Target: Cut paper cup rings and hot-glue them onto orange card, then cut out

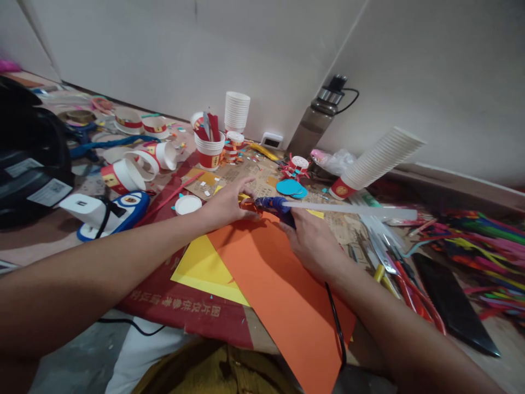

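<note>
My right hand (pixel 314 241) is wrapped round a blue glue gun (pixel 275 206) with a long clear glue stick (pixel 353 210) poking out of its back toward the right; its black cord (pixel 337 323) trails down over my forearm. The gun's nozzle points left at a small piece that my left hand (pixel 227 205) pinches at its fingertips; the piece is too small to name. Both hands rest over an orange paper sheet (pixel 283 301), which lies on a yellow sheet (pixel 203 268).
Cut paper cups with red bands (pixel 123 176), a cup holding tools (pixel 209 148) and a stack of white cups (pixel 237 111) stand at the back. A tilted cup stack (pixel 377 161), scissors (pixel 394 268), pipe cleaners (pixel 484 241), a dark bottle (pixel 318 123) and blue discs (pixel 290 187) lie right.
</note>
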Demonstrator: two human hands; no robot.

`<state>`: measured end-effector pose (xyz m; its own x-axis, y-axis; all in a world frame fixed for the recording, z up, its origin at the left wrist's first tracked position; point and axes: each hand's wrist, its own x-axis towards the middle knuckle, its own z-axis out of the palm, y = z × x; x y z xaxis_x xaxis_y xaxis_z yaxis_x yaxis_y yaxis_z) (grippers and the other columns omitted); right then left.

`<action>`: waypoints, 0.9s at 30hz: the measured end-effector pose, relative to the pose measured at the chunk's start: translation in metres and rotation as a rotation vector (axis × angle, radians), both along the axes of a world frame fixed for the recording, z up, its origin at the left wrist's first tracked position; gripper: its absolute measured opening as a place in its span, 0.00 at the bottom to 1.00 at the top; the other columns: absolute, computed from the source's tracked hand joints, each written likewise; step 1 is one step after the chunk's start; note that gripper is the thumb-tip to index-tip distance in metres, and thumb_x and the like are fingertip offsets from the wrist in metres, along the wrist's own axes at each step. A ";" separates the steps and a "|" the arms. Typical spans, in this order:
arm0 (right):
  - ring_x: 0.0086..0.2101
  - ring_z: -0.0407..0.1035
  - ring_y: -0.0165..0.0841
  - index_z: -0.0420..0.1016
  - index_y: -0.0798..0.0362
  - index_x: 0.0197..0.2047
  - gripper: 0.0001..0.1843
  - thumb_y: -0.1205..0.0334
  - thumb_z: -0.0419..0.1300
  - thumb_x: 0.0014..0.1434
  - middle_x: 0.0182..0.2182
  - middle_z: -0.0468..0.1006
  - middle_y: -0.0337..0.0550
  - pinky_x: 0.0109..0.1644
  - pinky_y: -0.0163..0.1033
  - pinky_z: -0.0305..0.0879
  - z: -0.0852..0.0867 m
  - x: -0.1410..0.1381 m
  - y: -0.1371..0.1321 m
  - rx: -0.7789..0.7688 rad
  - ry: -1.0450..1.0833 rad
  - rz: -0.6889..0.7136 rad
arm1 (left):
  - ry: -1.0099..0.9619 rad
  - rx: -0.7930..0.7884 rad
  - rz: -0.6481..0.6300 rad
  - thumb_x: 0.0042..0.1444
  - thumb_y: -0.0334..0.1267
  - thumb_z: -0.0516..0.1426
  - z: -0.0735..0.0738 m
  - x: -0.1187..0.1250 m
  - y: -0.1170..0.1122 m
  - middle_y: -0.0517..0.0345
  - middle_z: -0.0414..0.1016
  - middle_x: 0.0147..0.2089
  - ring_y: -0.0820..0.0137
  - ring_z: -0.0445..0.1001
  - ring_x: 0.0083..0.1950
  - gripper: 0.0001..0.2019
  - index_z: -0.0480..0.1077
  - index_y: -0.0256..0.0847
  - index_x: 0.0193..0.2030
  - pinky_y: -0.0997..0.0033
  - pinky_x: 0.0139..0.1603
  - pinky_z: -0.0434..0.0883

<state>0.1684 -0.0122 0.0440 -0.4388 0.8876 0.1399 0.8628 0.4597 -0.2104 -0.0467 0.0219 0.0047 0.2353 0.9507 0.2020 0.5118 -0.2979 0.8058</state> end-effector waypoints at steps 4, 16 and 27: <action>0.33 0.73 0.39 0.72 0.52 0.49 0.13 0.64 0.52 0.63 0.39 0.79 0.50 0.34 0.41 0.64 0.001 0.001 -0.002 0.011 -0.002 -0.006 | -0.016 0.019 -0.020 0.42 0.41 0.70 -0.002 -0.001 0.001 0.52 0.78 0.50 0.62 0.73 0.55 0.45 0.56 0.39 0.67 0.63 0.59 0.65; 0.33 0.72 0.37 0.72 0.55 0.46 0.12 0.68 0.50 0.63 0.41 0.79 0.52 0.36 0.40 0.65 0.003 -0.008 0.000 -0.022 -0.009 0.029 | -0.008 0.007 -0.016 0.41 0.43 0.71 -0.001 0.000 0.002 0.49 0.77 0.52 0.61 0.73 0.55 0.46 0.56 0.39 0.66 0.61 0.58 0.65; 0.34 0.72 0.37 0.71 0.53 0.47 0.11 0.63 0.52 0.64 0.40 0.79 0.51 0.36 0.39 0.64 0.004 -0.005 -0.003 -0.014 -0.053 -0.025 | 0.004 0.000 -0.008 0.41 0.40 0.71 0.001 0.000 0.001 0.49 0.77 0.51 0.61 0.73 0.55 0.46 0.57 0.38 0.66 0.62 0.57 0.66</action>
